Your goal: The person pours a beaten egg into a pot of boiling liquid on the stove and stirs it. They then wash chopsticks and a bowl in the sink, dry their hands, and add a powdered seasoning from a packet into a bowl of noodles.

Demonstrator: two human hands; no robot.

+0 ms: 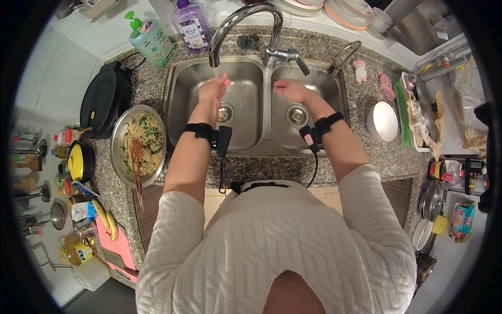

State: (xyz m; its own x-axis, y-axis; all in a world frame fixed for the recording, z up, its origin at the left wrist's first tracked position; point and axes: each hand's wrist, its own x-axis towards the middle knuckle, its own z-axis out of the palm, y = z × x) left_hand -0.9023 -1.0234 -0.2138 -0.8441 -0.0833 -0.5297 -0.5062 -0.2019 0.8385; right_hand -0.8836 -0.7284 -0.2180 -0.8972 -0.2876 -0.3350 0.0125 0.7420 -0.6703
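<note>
Below the spout of the curved chrome faucet (246, 15), my left hand (212, 90) is over the left sink basin (246, 112). A thin stream of water appears to run onto it. Its fingers are stretched out and hold nothing that I can see. My right hand (291, 90) hovers above the right basin (280, 118), close to the divider, its fingers extended toward the left and nothing visible in them. Each wrist carries a black strap with a small device and a cable.
Left of the sink are a metal bowl of noodles (117, 141) with chopsticks (137, 178) and a black appliance (107, 99). Behind stand a green pump bottle (152, 44) and a purple bottle (192, 29). A white bowl (384, 121) and pink cloth (386, 85) lie right.
</note>
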